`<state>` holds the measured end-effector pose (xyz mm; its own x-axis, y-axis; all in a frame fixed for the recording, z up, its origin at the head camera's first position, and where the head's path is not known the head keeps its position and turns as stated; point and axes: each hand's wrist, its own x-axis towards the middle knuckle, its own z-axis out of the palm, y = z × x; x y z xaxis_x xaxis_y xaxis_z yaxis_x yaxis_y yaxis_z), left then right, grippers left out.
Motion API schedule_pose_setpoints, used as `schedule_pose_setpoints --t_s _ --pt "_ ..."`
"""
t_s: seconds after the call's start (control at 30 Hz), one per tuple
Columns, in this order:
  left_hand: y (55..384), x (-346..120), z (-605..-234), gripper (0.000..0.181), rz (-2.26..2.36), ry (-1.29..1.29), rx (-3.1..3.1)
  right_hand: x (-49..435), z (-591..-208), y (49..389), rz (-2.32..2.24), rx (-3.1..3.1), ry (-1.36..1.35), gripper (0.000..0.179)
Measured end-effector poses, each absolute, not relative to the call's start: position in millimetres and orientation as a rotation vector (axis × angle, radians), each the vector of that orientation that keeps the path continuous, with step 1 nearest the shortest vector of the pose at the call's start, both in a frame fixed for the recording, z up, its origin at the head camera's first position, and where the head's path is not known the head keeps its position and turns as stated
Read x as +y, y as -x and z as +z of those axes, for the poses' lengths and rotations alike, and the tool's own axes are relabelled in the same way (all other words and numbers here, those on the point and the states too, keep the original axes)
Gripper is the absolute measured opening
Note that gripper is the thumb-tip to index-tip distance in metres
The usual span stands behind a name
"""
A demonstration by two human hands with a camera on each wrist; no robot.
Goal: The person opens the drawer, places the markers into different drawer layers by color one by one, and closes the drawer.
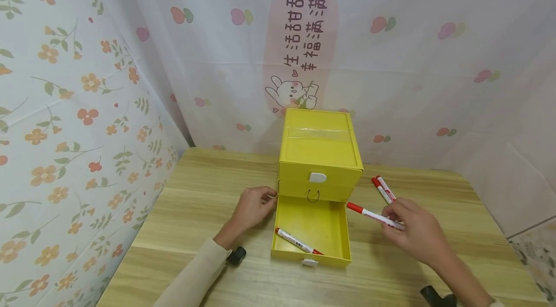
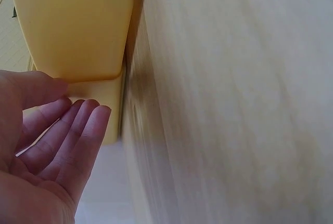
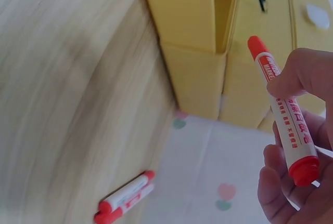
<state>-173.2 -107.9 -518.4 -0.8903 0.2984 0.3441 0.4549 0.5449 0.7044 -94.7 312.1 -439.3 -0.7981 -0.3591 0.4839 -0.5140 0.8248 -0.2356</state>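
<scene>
A yellow drawer box (image 1: 320,139) stands toward the back of the table, its bottom drawer (image 1: 332,230) pulled out to the front. One red-and-white marker (image 1: 297,241) lies slantwise inside that drawer. My right hand (image 1: 412,227) pinches another red-capped marker (image 3: 285,112) between thumb and fingers, to the right of the drawer, the red end pointing at the box. On the left, my left hand (image 1: 254,206) has its fingertips (image 2: 99,112) right at the side of the box where the drawer comes out; its fingers are loosely extended, holding nothing.
Two more red-and-white markers (image 1: 384,189) lie side by side on the wooden table (image 1: 208,176), right of the box. A white knob (image 1: 318,177) sits on the upper drawer and a dark loop (image 1: 312,197) on the middle one. Patterned curtains (image 1: 217,56) hang behind and at the left.
</scene>
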Motion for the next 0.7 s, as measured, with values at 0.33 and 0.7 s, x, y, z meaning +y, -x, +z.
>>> schedule_pose_setpoints --t_s 0.33,0.7 --pt "173 -109 -517 0.01 -1.258 0.635 -2.603 277 -429 96 0.5 -2.498 -0.863 0.033" --pt "172 -111 -520 0.013 -1.263 0.634 -2.615 241 -425 103 0.439 -2.537 -0.977 0.024"
